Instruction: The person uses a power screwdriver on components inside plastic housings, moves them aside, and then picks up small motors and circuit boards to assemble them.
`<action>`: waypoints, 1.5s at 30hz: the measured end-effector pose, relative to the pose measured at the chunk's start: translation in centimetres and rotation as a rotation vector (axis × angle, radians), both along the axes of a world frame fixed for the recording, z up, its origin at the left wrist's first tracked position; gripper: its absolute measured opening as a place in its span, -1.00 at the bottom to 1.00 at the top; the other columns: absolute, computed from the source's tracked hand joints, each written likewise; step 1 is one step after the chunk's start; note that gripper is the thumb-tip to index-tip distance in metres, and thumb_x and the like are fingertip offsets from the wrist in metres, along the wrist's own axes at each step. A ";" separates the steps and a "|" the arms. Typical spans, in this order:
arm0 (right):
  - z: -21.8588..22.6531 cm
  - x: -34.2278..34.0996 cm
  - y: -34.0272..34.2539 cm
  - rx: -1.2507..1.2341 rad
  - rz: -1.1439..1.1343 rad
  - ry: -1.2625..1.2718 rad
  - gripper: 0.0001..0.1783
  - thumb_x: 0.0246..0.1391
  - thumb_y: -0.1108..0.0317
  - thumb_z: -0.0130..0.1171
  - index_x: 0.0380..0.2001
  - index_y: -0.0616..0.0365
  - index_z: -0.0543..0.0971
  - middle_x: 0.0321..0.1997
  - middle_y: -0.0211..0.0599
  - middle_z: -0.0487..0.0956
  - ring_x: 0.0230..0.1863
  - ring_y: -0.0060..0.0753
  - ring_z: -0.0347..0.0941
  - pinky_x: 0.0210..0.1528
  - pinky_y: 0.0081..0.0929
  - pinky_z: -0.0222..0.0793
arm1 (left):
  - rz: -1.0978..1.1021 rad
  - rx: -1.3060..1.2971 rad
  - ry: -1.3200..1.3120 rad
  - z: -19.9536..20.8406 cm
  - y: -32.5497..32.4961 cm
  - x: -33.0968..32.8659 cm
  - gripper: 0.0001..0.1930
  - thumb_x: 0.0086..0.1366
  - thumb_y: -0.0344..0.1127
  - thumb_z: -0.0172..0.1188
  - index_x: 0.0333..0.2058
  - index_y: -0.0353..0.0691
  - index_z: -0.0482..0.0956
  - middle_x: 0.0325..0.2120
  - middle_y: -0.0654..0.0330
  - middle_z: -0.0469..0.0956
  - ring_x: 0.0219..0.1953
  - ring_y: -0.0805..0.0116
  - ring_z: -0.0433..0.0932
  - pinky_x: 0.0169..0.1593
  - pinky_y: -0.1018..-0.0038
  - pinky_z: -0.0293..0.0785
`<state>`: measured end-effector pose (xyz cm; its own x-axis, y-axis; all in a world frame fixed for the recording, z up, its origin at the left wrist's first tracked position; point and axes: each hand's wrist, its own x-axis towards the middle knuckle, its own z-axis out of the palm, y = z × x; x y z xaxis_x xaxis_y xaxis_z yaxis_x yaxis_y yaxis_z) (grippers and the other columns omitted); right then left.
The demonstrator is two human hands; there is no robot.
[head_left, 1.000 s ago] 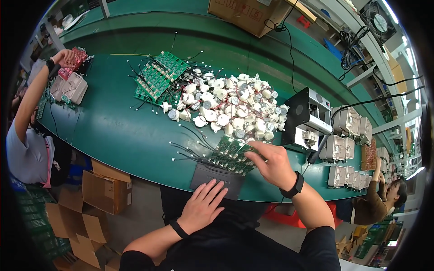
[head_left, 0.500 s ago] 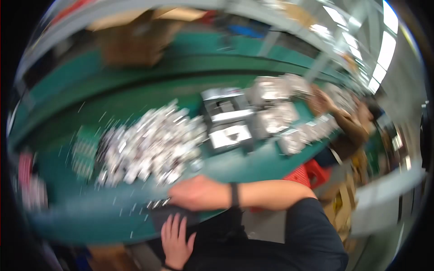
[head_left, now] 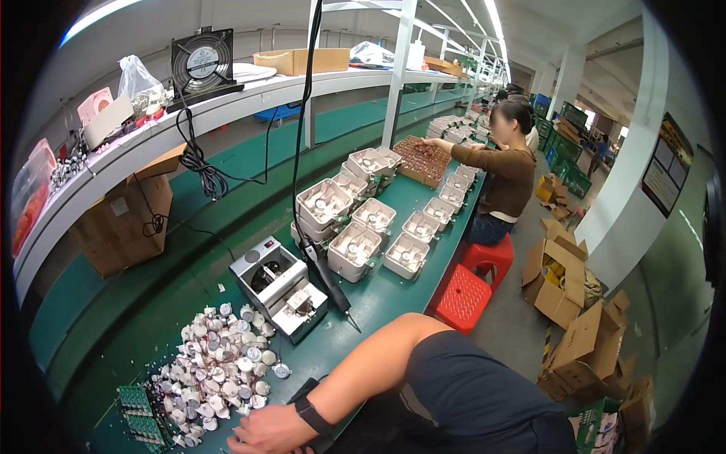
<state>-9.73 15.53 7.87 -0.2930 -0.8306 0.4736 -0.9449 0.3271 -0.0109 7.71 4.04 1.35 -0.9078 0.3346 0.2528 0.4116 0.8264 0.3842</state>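
My right hand (head_left: 266, 430), with a dark band on its wrist, is at the lower edge beside a heap of small round white parts with silver faces and thin wires (head_left: 219, 363). Its fingers are curled, and whatever is between them is hidden. Of my left hand, only a sliver of skin possibly shows under the right wrist, with its fingers hidden. Green circuit boards (head_left: 140, 416) lie left of the heap. Beyond it stands a grey box-shaped machine (head_left: 280, 287) with a switch. A dark electric screwdriver (head_left: 325, 276) hangs beside it on a black cable.
White square housings (head_left: 354, 250) stand stacked and in a row along the green bench (head_left: 370, 306). A co-worker (head_left: 503, 170) reaches toward a brown tray (head_left: 420, 160). Red stools (head_left: 465, 296) and open cartons (head_left: 582, 352) stand right. A shelf carries a fan (head_left: 203, 64).
The view has swung right and up, showing more of the bench, shelf and co-worker. In it, the heap and my right hand sit lower, while my left hand has nearly left the picture.
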 end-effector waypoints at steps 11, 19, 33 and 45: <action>-2.1 -11.5 0.3 0.063 -0.037 -0.170 -0.69 0.24 0.05 0.14 -0.34 0.05 0.44 -0.71 -0.19 0.44 -0.65 -0.05 0.49 -0.64 -0.11 0.36 | -0.004 0.019 -0.068 -1.2 -1.3 -2.2 -0.34 0.16 -0.13 0.34 0.22 -0.20 0.39 0.25 0.04 0.34 0.32 0.00 0.27 0.33 0.09 0.20; 2.2 -10.8 0.4 -0.190 -0.169 -0.324 -0.83 0.29 0.27 0.11 -0.29 0.13 0.45 -0.58 -0.10 0.52 -0.58 -0.02 0.49 -0.54 -0.22 0.35 | -0.002 0.169 -0.099 -0.1 -2.4 -2.9 -0.37 0.24 -0.15 0.30 0.24 -0.19 0.37 0.28 0.06 0.33 0.33 0.09 0.28 0.34 0.21 0.22; -2.6 4.1 5.2 -0.883 -0.548 -1.264 -0.85 0.40 0.35 -0.04 -0.24 0.18 0.45 -0.39 -0.54 0.39 -0.33 -0.74 0.24 -0.28 -0.64 0.23 | 0.182 1.917 -0.408 2.4 0.3 -7.4 -0.55 0.36 -0.41 0.21 0.20 -0.30 0.40 0.04 0.15 0.55 0.07 0.34 0.53 0.15 0.35 0.46; 8.0 -2.3 5.6 0.001 0.068 -0.117 -0.46 0.06 0.03 0.34 -0.03 0.17 0.50 -0.33 -0.17 0.56 -0.41 -0.12 0.54 -0.36 -0.32 0.49 | -0.225 1.012 -1.023 5.1 -4.8 -11.2 -0.62 0.36 -0.37 0.20 0.13 -0.28 0.49 0.02 0.21 0.57 0.03 0.39 0.52 0.13 0.43 0.43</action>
<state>-12.01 21.14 15.91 -0.2891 -0.8510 0.4385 -0.9572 0.2625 -0.1217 -3.48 -0.77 6.43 -0.7857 0.5660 -0.2495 -0.3120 -0.0142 0.9500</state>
